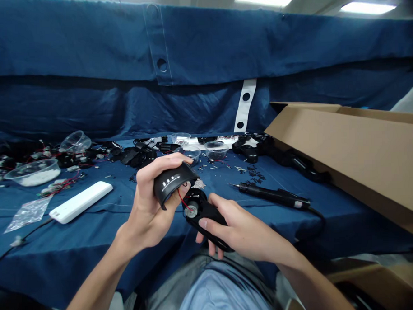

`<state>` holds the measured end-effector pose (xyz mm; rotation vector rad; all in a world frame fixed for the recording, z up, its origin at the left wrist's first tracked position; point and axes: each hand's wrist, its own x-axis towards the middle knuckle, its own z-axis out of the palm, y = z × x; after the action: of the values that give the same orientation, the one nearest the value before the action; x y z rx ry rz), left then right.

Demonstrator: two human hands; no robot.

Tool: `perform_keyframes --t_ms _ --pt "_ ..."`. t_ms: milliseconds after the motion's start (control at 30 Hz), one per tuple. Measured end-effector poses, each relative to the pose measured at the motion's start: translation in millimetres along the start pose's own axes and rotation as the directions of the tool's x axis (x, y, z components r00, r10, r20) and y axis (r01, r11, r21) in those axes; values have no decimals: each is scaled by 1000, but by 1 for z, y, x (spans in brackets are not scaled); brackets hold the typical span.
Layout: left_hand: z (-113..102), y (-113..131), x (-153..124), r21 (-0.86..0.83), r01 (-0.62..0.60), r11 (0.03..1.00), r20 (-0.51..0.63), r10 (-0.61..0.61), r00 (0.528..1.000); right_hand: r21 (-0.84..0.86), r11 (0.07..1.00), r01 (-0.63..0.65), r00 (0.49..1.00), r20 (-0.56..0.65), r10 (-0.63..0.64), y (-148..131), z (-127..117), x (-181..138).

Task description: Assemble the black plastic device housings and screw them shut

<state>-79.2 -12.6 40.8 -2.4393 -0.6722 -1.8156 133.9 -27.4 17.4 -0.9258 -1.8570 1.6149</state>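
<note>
Gripped in my left hand (150, 211) is a curved black plastic cover (175, 181) with white markings, held tilted. My right hand (241, 221) wraps round a black device housing (212, 218), its thumb on top and fingertips showing beneath. A round silvery motor (191, 209) sits in the open end of the housing. Red wire (183, 200) runs between the cover and the housing, which are held close together above the table's front edge. Part of the housing is hidden by my right hand.
A black electric screwdriver (274, 195) lies to the right, its cord trailing. Black screws (254, 173), plastic bowls (216, 150) and black parts (138, 153) are spread behind. A white power unit (81, 202) lies left; a cardboard box (348, 145) stands right.
</note>
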Motion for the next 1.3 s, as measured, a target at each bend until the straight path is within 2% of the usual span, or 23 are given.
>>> perform_keyframes --t_ms 267,333,400,467,533,600,667,733,800,867,900,1000,1167,1300 --pt "2 4 1 -37 29 999 -19 -29 999 -153 988 -3 994 -108 -13 -4 1 -8" --pt "3 4 1 -13 64 998 -42 -65 997 -259 966 -3 981 -189 -47 -6 2 -13" --pt "6 3 1 27 140 990 -74 -138 988 -402 916 -8 943 -308 -127 -8 4 -18" --pt "9 1 0 27 248 968 -114 -243 963 -515 857 -18 888 -402 -223 -10 5 -21" --pt "12 -3 -1 -58 378 924 -80 -382 921 -579 815 3 819 -466 -335 -9 4 -21" --pt "14 -4 -3 -192 515 836 57 -514 856 -624 780 52 743 -497 -447 -5 3 -16" --pt "16 -3 -3 -295 636 713 220 -597 772 -662 744 92 675 -508 -536 1 0 -10" --pt "18 2 -2 -346 725 596 309 -657 688 -705 696 132 607 -498 -619 7 -2 -3" --pt "20 9 0 -363 771 523 318 -708 631 -770 613 177 512 -460 -726 13 -2 2" --pt "23 13 0 -358 780 512 279 -739 613 -830 521 198 425 -406 -809 17 1 7" --pt "25 14 -1 -353 777 521 259 -743 617 -849 490 195 402 -387 -830 18 3 9" --pt "28 12 -10 -376 760 530 261 -726 636 -875 456 163 397 -365 -842 21 9 15" --pt "32 9 -21 -521 668 531 325 -600 731 -893 429 136 476 -321 -819 22 5 24" --pt "32 15 -14 -496 648 578 352 -549 758 -922 369 116 508 -265 -820 23 -6 25"
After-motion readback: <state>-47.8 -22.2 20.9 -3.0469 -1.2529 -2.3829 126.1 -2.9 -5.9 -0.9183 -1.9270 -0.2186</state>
